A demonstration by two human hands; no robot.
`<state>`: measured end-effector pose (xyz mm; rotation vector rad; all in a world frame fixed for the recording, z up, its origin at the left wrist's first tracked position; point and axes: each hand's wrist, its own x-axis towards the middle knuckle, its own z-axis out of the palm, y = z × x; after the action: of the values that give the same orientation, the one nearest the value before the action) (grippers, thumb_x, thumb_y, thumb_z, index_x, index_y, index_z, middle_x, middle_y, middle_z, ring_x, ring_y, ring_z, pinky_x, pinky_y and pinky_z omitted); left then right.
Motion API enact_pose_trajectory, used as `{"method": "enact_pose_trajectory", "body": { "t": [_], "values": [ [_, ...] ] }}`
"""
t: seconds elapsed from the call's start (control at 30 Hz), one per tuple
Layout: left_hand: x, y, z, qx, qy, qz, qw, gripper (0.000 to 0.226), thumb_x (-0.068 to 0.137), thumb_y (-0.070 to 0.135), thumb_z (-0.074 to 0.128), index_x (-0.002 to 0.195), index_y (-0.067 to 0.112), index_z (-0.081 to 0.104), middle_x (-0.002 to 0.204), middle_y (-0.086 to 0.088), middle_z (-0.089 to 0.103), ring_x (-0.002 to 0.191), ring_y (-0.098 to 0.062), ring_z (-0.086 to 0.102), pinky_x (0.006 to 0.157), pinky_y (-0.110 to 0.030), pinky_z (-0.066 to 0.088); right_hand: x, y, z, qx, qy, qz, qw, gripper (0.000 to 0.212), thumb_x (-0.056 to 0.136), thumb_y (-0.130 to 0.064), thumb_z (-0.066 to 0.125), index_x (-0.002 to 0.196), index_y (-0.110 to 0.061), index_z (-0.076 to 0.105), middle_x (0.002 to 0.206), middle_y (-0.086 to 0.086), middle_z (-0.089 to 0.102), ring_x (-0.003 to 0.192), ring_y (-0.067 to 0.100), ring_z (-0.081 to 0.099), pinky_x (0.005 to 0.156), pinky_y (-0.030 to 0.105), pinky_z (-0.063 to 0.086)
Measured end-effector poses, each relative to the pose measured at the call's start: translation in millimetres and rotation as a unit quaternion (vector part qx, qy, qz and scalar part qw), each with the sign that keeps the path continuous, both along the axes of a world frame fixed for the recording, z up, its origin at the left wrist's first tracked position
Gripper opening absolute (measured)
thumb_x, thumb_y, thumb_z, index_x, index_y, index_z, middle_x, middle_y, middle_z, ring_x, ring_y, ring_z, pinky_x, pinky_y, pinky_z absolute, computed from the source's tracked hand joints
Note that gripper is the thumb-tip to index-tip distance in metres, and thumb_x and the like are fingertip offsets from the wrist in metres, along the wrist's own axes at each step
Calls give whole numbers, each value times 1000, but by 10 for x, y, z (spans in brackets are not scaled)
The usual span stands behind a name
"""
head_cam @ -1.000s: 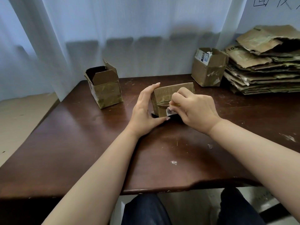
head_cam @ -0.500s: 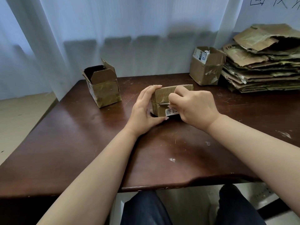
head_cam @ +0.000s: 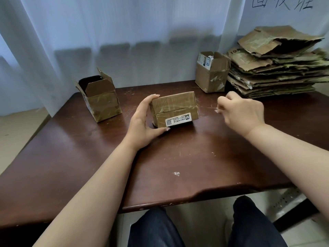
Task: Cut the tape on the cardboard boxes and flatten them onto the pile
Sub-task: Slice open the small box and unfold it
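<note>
Head view: a small taped cardboard box (head_cam: 174, 109) sits on the dark wooden table (head_cam: 204, 157), a white label (head_cam: 178, 119) on its near face and a slit running along the seam just above that label. The left hand (head_cam: 142, 124) grips the box's left end — fingers curled over the top edge, thumb along the bottom near corner. The right hand (head_cam: 243, 113) is off to the right of the box, apart from it, fingers curled together and pinching a thin blade (head_cam: 211, 108) whose tip points back toward the box.

Left of the box and further back stands an open box (head_cam: 99, 100) with its flaps up. Behind the box to the right is another open box (head_cam: 211, 72), tape on its side, just beside the pile of flattened cardboard (head_cam: 277, 68) at the table's far right. Near the front edge, well short of the box, lies a small scrap of tape (head_cam: 176, 173). A white curtain (head_cam: 124, 32) hangs behind the table.
</note>
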<state>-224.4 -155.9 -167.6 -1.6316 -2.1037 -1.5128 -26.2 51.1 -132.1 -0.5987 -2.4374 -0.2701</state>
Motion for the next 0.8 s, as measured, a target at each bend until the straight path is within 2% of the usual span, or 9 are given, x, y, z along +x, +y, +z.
{"method": "enact_pose_trajectory", "body": {
  "t": [0.1, 0.2, 0.3, 0.53, 0.8],
  "values": [
    [-26, 4, -27, -14, -9, -4, 1000, 93, 65, 19, 86, 142, 19, 34, 142, 0, 45, 135, -17, 42, 112, -46, 35, 129, 63, -49, -104, 26, -59, 992, 18, 94, -36, 54, 94, -19, 59, 95, 3, 57, 78, 36, 59, 58, 30, 31],
    [-18, 12, -26, -19, -28, 2, 999, 95, 64, 19, 85, 143, 26, 31, 139, 1, 47, 132, -16, 44, 112, -46, 36, 58, 2, -71, -207, 91, 3, 974, 11, 92, -34, 57, 90, -23, 58, 90, 1, 61, 85, 33, 59, 67, 35, 42],
    [6, 11, -4, -28, -22, 11, 999, 99, 64, 22, 85, 145, 34, 29, 140, 4, 47, 133, -11, 43, 113, -43, 35, -78, -83, -61, -295, 126, 65, 945, 4, 91, -27, 58, 87, -26, 58, 81, -4, 63, 83, 25, 60, 75, 38, 49],
    [10, 20, 13, -34, -23, 5, 999, 97, 65, 14, 88, 144, 27, 34, 138, 3, 49, 132, -15, 45, 113, -36, 35, -227, -120, -82, -307, 160, 86, 934, 8, 91, -28, 59, 93, -24, 65, 79, -4, 66, 84, 25, 62, 78, 42, 51],
    [-16, 25, -1, -26, -18, 5, 999, 95, 63, 19, 89, 142, 25, 35, 138, 3, 49, 132, -15, 45, 113, -40, 35, -262, -119, -142, -290, 162, 83, 939, 9, 92, -25, 58, 94, -21, 66, 79, 0, 67, 81, 25, 61, 75, 41, 51]
  ]
}}
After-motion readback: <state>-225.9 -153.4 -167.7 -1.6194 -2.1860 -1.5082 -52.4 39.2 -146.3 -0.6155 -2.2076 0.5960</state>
